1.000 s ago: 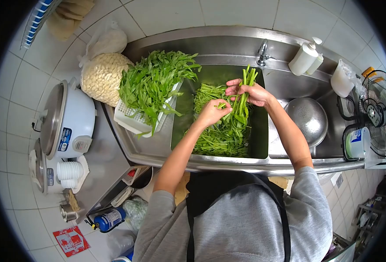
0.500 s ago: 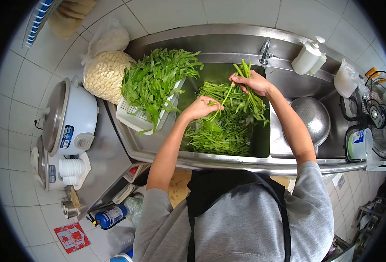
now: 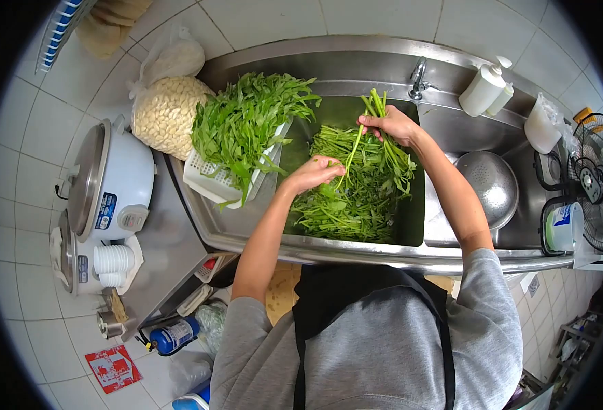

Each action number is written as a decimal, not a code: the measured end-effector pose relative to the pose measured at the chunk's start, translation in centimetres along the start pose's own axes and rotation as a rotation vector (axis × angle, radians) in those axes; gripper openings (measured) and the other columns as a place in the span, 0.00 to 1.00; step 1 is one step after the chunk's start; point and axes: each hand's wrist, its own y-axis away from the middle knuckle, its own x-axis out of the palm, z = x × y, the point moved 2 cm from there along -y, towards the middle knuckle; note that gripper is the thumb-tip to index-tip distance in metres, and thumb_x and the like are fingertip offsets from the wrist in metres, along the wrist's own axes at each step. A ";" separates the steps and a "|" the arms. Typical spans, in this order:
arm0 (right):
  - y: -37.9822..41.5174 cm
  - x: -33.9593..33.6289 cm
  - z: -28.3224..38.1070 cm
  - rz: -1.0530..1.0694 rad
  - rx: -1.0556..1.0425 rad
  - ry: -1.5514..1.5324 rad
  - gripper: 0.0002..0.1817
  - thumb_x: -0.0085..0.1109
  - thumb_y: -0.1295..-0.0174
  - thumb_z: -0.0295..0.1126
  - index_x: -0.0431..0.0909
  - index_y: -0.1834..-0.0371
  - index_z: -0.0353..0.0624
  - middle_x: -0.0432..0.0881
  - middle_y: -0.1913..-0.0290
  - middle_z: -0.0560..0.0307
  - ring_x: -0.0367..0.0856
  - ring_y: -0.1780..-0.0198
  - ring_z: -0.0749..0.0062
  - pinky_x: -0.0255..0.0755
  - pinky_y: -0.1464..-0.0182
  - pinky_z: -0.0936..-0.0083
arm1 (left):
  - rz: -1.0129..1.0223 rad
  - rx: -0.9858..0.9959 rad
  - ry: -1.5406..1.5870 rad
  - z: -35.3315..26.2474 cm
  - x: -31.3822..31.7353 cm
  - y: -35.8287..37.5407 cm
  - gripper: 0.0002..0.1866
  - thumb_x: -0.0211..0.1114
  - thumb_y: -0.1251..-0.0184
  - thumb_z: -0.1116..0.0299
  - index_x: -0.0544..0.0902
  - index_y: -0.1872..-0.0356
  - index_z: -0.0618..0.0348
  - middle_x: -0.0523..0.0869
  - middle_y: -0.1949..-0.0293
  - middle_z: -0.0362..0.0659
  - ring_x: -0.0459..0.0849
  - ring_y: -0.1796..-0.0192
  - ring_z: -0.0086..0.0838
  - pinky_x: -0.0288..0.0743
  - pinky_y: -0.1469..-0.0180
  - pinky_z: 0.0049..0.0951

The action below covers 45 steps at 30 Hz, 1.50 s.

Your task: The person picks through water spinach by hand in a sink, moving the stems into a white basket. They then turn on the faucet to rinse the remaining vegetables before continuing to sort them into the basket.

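My right hand (image 3: pixel 394 126) is closed round a bunch of green stems (image 3: pixel 376 104) above the sink basin, and leaves hang down below it. Lower and to the left, my left hand (image 3: pixel 313 173) has its fingers pinched on stems and leaves. One pale stem (image 3: pixel 355 154) runs between the two hands. Beneath them, loose leafy greens (image 3: pixel 342 222) lie in the steel basin (image 3: pixel 408 222). At the basin's left, a white basket (image 3: pixel 209 179) is heaped with leafy greens (image 3: pixel 247 119).
A bag of pale pieces (image 3: pixel 168 116) and a rice cooker (image 3: pixel 125 181) stand at the left. Behind the basin is a tap (image 3: pixel 419 80). To the right are a metal bowl (image 3: pixel 489 188), a white pump bottle (image 3: pixel 482 89), a plastic tub (image 3: pixel 564 227) and black wire racks.
The bunch in my right hand has shifted slightly left and up. My left hand has turned a little, and the stem between my hands stands more upright.
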 end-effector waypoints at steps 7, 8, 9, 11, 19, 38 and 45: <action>0.1 -0.1 -0.1 -0.131 -0.031 0.067 0.14 0.62 0.44 0.38 0.79 0.71 0.35 0.81 0.76 0.59 0.67 0.81 0.83 0.65 0.79 0.81 | -0.159 0.064 0.158 2.3 -0.4 -1.2 0.07 0.51 0.40 0.69 0.72 0.76 0.57 0.63 0.81 0.31 0.59 0.76 0.16 0.56 0.72 0.21; 0.3 0.2 -0.1 -0.130 -0.031 0.068 0.14 0.62 0.44 0.38 0.79 0.71 0.35 0.81 0.76 0.59 0.67 0.81 0.83 0.65 0.79 0.81 | -0.305 0.079 0.138 2.9 -0.7 -1.6 0.08 0.49 0.41 0.68 0.72 0.76 0.58 0.64 0.79 0.32 0.61 0.75 0.18 0.58 0.70 0.22; 0.6 0.6 0.0 -0.161 -0.066 0.103 0.15 0.62 0.44 0.39 0.79 0.71 0.36 0.81 0.76 0.60 0.66 0.82 0.83 0.64 0.79 0.81 | -0.306 0.080 0.138 3.1 -0.5 -1.7 0.08 0.49 0.41 0.68 0.72 0.76 0.58 0.64 0.79 0.32 0.61 0.75 0.18 0.58 0.70 0.22; 1.5 0.7 0.2 -0.199 -0.103 0.140 0.15 0.61 0.43 0.40 0.79 0.71 0.36 0.81 0.76 0.60 0.66 0.82 0.83 0.64 0.78 0.81 | -0.697 0.038 0.123 3.7 -0.7 -1.6 0.09 0.48 0.42 0.68 0.72 0.76 0.60 0.68 0.77 0.35 0.64 0.72 0.21 0.61 0.67 0.24; 4.4 3.6 -5.7 0.198 0.148 0.258 0.19 0.61 0.43 0.41 0.74 0.59 0.36 0.77 0.76 0.59 0.74 0.79 0.79 0.69 0.77 0.83 | -0.839 0.227 -0.040 10.9 -2.0 0.3 0.14 0.43 0.29 0.61 0.71 0.62 0.62 0.79 0.68 0.44 0.78 0.63 0.33 0.68 0.54 0.32; 3.2 3.1 -4.1 0.136 0.101 -0.088 0.27 0.58 0.43 0.50 0.72 0.53 0.36 0.79 0.62 0.53 0.75 0.68 0.76 0.73 0.71 0.80 | -0.302 0.267 -0.311 0.6 4.2 -1.5 0.09 0.63 0.41 0.64 0.80 0.69 0.59 0.70 0.87 0.34 0.64 0.83 0.14 0.58 0.81 0.21; 4.4 0.4 -3.2 0.093 0.122 0.193 0.25 0.62 0.48 0.53 0.78 0.62 0.40 0.80 0.70 0.63 0.66 0.81 0.86 0.57 0.81 0.86 | -0.214 0.031 -0.238 -1.7 0.6 0.2 0.20 0.62 0.39 0.53 0.79 0.58 0.60 0.70 0.85 0.33 0.65 0.82 0.16 0.63 0.78 0.22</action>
